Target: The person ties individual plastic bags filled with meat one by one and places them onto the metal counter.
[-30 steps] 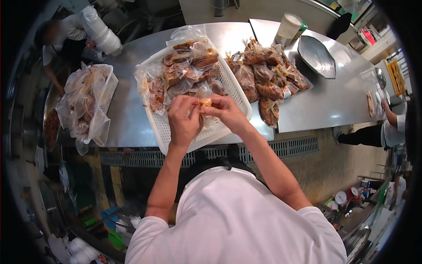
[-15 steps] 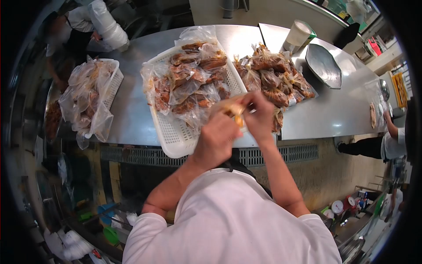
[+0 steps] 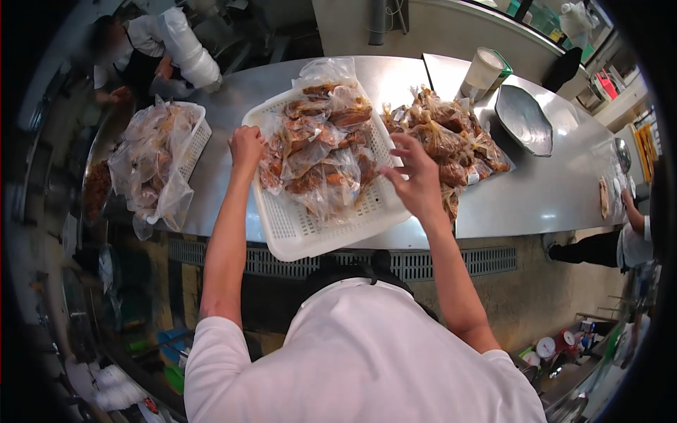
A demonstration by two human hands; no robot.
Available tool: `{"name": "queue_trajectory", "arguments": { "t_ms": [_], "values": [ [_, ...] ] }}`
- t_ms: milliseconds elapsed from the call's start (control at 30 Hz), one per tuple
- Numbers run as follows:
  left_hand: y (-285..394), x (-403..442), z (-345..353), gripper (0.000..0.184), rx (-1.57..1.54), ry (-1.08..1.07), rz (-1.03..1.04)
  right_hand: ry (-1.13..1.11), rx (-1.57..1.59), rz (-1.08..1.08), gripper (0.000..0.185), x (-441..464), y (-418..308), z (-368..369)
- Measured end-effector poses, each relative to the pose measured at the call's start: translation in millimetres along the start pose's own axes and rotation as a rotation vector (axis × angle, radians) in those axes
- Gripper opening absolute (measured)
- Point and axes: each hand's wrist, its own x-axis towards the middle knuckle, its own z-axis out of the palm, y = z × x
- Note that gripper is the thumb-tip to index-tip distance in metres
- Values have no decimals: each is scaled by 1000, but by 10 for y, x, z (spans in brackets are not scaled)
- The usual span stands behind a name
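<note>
A white perforated basket (image 3: 296, 243) holds several clear plastic bags of reddish-brown food (image 3: 328, 176). At the basket's left edge is my left hand (image 3: 247, 146), its fingers curled closed; what they grip, if anything, is hidden. My right hand (image 3: 417, 176) hovers around the basket's right rim with thumb and fingers spread, holding nothing. Just beyond it, to the right, knotted bags of brown food (image 3: 437, 134) lie heaped on the steel table (image 3: 522, 204).
Another white basket (image 3: 201, 141) with bags stands left. At right are a dark tray (image 3: 523, 120) and a whitish container (image 3: 483, 72). One person (image 3: 144, 63) holds wrapped white items at upper left; another person's arm (image 3: 632, 211) reaches in at far right.
My hands have parted: the left moved to the basket's left edge, the right opened near its right rim. The small bag between them is no longer in my right hand.
</note>
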Motion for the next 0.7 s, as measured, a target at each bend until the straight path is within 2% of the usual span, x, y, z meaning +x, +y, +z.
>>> {"name": "queue_trajectory", "arguments": {
  "t_ms": [33,100,133,200,233,267,300,367,400,433,500,567,633,667,700],
  "values": [
    [104,2,-153,15,-2,-4,14,-63,19,-6,54,-30,-17,31],
    [281,-15,-580,10,-496,37,-13,-119,36,-42,56,-1,-82,104],
    [389,-72,-768,10,-499,35,-12,-192,58,-89,57,29,-150,163],
    [656,-194,-1156,10,-685,14,139,-231,86,-154,59,131,-446,315],
    [810,-265,-1367,10,-683,15,136,-268,117,-208,61,158,-561,435],
    [978,-340,-1566,10,-711,4,268,-272,118,-208,61,190,-638,628],
    [1096,-408,-1655,10,-737,-8,399,-126,89,-318,54,240,-719,837],
    [1220,-497,-1656,11,-796,40,406,16,59,-430,46,405,-690,946],
    [1254,-542,-1656,12,-854,86,418,-161,27,-352,36,527,-569,938],
    [1248,-611,-1547,15,-842,93,343,-336,-6,-270,25,584,-481,910],
    [1451,-867,-1287,15,-880,99,295,-315,-34,-329,20,609,-316,804],
    [1382,-1092,-1014,15,-918,103,243,-297,-60,-384,15,592,-220,631],
    [1124,-1184,-863,16,-785,-297,377,-426,-148,-418,13,499,-164,403],
    [1046,-1200,-865,16,-792,-305,374,-429,-151,-408,13,445,-149,296],
    [1046,-1150,-1048,17,-790,-247,340,-413,-105,-304,14,414,-193,186]
  ]
}}
